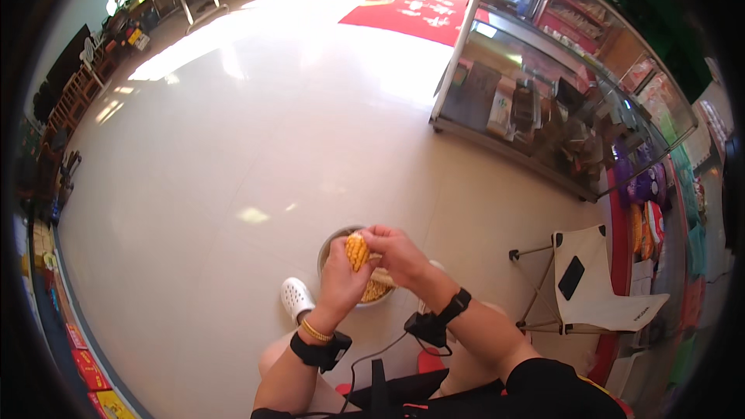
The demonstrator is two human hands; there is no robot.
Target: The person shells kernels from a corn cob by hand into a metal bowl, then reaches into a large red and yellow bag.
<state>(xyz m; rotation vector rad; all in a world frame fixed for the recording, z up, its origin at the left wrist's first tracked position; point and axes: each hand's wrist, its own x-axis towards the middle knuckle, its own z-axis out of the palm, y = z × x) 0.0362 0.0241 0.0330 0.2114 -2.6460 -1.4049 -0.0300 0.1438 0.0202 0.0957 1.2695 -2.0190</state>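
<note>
An ear of yellow corn [357, 251] is held upright over a round metal bowl [323, 249] on the floor. My left hand [342, 276] grips the cob from the left and below. At the upper right of the cob, the fingers of my right hand [391, 249] press on its tip. Loose corn kernels [376, 291] lie in the bowl, and a pale piece, seemingly a bare cob [382, 277], shows under my right hand. The two hands hide part of the bowl.
A folding fabric chair [582, 285] with a black phone [571, 277] on it stands at the right. Behind it is a glass display case [524, 99]. A white clog [297, 298] is left of the bowl. A cable [356, 364] hangs between my wrists.
</note>
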